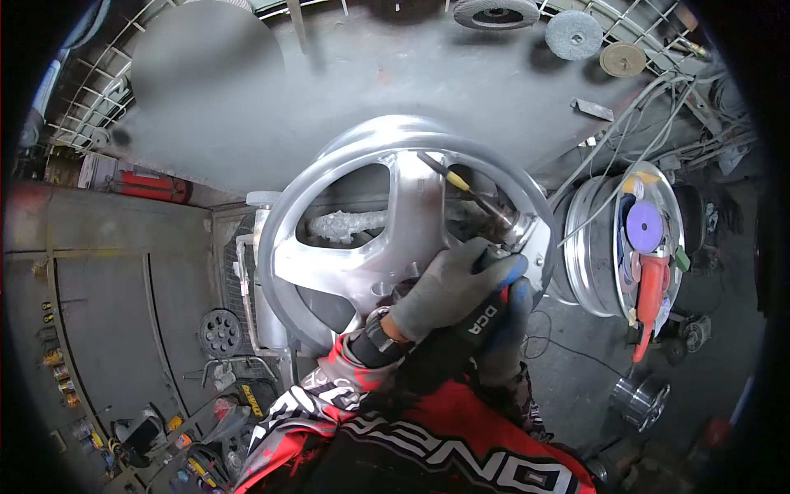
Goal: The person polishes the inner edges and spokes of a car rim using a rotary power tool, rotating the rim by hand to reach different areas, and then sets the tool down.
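Note:
A bare-metal spoked wheel (415, 222) stands face-up in front of me. Across its right side lies a black power grinder (476, 325) lettered DCA, with a metal head (520, 232). From that head a narrow black-and-yellow arm (457, 181) reaches up and left over a window between the spokes. My left hand (453, 284), in a grey glove, is closed around the front of the grinder's body, just below the head. Lower on its right side, my right hand (506, 329) wraps the body too, partly hidden by the tool. Blue shows on the gloves.
To the right, a red polisher (652, 288) with a purple pad (644, 227) rests on another rim (592, 239). Cables (650, 156) hang beside it. Abrasive discs (573, 35) hang along the top. A smaller wheel (640, 402) lies on the floor; tools and bottles crowd the lower left.

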`<state>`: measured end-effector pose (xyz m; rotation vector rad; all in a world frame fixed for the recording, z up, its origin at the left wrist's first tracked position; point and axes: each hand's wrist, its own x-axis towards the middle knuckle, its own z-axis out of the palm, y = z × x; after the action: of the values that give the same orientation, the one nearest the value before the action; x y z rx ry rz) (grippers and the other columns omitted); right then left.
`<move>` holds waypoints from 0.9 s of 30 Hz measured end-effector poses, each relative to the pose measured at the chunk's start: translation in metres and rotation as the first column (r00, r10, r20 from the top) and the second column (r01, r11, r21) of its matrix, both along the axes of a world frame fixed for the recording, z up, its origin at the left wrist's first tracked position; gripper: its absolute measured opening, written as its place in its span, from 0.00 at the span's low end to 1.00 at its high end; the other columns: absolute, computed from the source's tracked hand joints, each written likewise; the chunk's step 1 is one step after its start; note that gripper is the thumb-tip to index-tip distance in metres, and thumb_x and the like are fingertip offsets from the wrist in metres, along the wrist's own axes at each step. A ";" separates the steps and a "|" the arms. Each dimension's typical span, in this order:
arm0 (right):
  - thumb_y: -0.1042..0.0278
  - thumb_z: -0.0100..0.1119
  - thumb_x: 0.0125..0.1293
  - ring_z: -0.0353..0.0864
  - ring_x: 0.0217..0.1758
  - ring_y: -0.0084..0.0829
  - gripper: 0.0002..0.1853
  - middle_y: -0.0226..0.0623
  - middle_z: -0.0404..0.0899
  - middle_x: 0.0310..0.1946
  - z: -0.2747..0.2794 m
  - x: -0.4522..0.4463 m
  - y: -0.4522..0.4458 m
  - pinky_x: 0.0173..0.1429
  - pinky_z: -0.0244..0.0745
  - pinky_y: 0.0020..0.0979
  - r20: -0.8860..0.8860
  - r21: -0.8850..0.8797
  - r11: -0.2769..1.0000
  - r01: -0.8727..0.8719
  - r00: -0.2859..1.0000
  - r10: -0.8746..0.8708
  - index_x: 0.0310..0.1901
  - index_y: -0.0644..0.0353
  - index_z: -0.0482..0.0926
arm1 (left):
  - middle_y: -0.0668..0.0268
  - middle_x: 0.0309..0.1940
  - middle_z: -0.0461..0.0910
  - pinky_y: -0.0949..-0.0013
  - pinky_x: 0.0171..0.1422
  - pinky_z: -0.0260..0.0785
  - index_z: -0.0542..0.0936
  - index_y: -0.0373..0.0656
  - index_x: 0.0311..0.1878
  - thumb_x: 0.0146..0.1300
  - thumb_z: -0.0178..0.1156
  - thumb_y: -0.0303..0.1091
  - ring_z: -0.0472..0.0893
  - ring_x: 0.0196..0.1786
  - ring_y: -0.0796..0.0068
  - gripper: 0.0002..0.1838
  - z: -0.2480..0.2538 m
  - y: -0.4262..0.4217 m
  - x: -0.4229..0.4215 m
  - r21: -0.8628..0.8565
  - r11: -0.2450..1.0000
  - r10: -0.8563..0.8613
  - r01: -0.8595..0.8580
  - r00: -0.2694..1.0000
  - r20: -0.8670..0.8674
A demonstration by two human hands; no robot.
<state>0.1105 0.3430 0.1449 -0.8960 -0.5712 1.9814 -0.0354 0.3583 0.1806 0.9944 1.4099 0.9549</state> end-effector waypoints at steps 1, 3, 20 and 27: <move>0.36 0.45 0.83 0.79 0.69 0.36 0.37 0.42 0.76 0.68 -0.004 -0.001 0.000 0.74 0.74 0.39 0.030 0.042 0.999 -0.027 0.999 0.026 0.75 0.62 0.68 | 0.51 0.42 0.86 0.59 0.54 0.77 0.82 0.36 0.53 0.77 0.62 0.45 0.88 0.47 0.60 0.19 0.001 -0.001 -0.005 0.028 0.999 -0.025 0.026 1.000 -0.002; 0.37 0.45 0.83 0.79 0.68 0.36 0.36 0.42 0.76 0.68 -0.004 0.002 0.000 0.73 0.75 0.38 0.031 0.030 1.000 0.005 1.000 -0.005 0.75 0.61 0.68 | 0.51 0.42 0.86 0.59 0.55 0.77 0.82 0.36 0.54 0.77 0.62 0.45 0.88 0.48 0.60 0.19 0.001 0.001 -0.005 0.064 0.996 -0.054 0.054 0.999 -0.004; 0.48 0.47 0.85 0.83 0.63 0.31 0.26 0.41 0.80 0.62 -0.002 0.008 0.013 0.67 0.79 0.36 0.123 0.012 0.997 0.072 0.990 -0.073 0.69 0.62 0.73 | 0.52 0.51 0.84 0.59 0.58 0.78 0.81 0.36 0.59 0.74 0.62 0.34 0.86 0.51 0.57 0.16 -0.024 -0.001 0.001 0.487 0.863 0.032 0.136 0.946 -0.321; 0.63 0.55 0.81 0.85 0.52 0.29 0.22 0.40 0.81 0.54 0.031 -0.001 0.023 0.54 0.84 0.32 0.230 0.100 0.995 0.030 0.972 -0.052 0.69 0.65 0.70 | 0.50 0.60 0.82 0.58 0.68 0.75 0.80 0.36 0.65 0.76 0.57 0.34 0.84 0.59 0.50 0.19 -0.004 0.000 0.000 0.211 0.977 0.023 -0.013 0.999 -0.042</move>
<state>0.1094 0.3662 0.1757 -1.0787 -0.7679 1.8080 -0.0349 0.3582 0.1766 1.1671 1.3757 1.1194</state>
